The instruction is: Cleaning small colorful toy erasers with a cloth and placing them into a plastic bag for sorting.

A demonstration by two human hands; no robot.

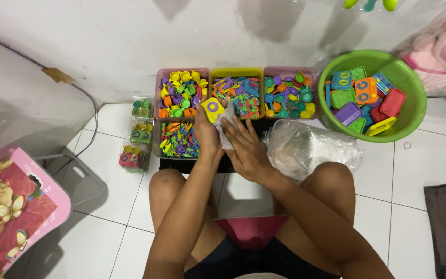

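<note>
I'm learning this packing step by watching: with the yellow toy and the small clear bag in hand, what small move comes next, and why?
Probably slide the yellow toy in the left hand the rest of the way into the small clear bag held by the right hand. The toy sits right at the bag's edge, and three filled bags already lie on the floor to the left.

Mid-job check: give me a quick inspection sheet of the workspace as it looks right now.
Surface: white tiled floor.
Job's things: yellow toy piece and small clear bag, held over the trays.
Clutter: three trays of small coloured parts, a fourth tray, green bucket of toy pieces, three filled packets, heap of clear bags.
Grippers: left hand on the toy piece; right hand on the bag.
Cables: one dark cable along the wall.
Surroundings: pink floral board, pink plush toy.
</note>
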